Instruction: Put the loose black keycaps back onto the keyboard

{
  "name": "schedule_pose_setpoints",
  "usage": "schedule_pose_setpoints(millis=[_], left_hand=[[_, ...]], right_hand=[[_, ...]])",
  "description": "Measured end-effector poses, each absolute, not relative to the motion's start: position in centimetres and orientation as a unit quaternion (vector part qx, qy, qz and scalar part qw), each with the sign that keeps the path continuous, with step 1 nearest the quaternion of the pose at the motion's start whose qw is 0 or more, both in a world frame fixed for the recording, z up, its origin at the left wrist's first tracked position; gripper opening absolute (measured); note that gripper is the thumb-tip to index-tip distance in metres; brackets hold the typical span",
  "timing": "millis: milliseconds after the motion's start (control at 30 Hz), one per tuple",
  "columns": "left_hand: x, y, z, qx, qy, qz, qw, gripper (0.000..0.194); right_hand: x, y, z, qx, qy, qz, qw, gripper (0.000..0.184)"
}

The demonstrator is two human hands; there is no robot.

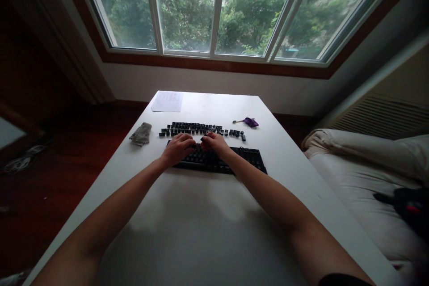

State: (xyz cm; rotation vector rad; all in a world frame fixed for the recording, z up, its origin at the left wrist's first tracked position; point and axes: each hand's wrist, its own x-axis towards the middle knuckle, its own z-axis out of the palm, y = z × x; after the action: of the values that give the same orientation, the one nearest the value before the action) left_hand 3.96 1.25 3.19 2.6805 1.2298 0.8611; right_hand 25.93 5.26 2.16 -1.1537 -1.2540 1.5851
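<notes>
A black keyboard [219, 161] lies lengthwise across the white table, its near edge towards me. My left hand [180, 146] rests over its left part, palm down, with the fingers loosely stretched and apart. Just right of it, my right hand [214, 142] is closed in a pinch above the keyboard's upper edge. A small dark piece shows at those fingertips, too small to make out. Beyond both hands, loose black keycaps [192, 126] stand in several rows on the table. Parts of the keyboard and of the nearest keycap row are hidden by my hands.
A crumpled grey cloth [141, 134] lies left of the keycaps. On the right are a small brush [238, 121] and a purple item [251, 122]. A paper sheet [167, 101] lies at the table's far left corner. A pale couch [362, 187] stands to the right.
</notes>
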Motion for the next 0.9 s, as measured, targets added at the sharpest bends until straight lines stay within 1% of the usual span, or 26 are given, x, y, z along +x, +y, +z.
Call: schedule_pose_setpoints(millis=[167,300,467,633,900], left_hand=[[2.1,3.9,2.4,0.816,0.503,0.284,-0.019,0.016],[0.3,6.7,1.3,0.788,0.551,0.271,-0.05,0.013],[-0.4,8.9,0.7,0.782,0.59,0.189,-0.069,0.015],[-0.1,9.8,1.0,0.788,0.598,0.131,-0.065,0.018],[0.3,10.1,0.9,0.796,0.59,0.124,-0.058,0.018]], right_hand=[[27.2,4.7,2.1,-0.455,-0.484,0.615,0.425,0.019],[28.0,4.6,1.8,-0.447,-0.48,0.62,0.432,0.019],[28.7,4.7,1.4,-0.451,-0.485,0.61,0.434,0.015],[28.8,4.7,1.4,-0.452,-0.487,0.608,0.435,0.016],[28.8,4.7,1.3,-0.453,-0.488,0.608,0.432,0.015]])
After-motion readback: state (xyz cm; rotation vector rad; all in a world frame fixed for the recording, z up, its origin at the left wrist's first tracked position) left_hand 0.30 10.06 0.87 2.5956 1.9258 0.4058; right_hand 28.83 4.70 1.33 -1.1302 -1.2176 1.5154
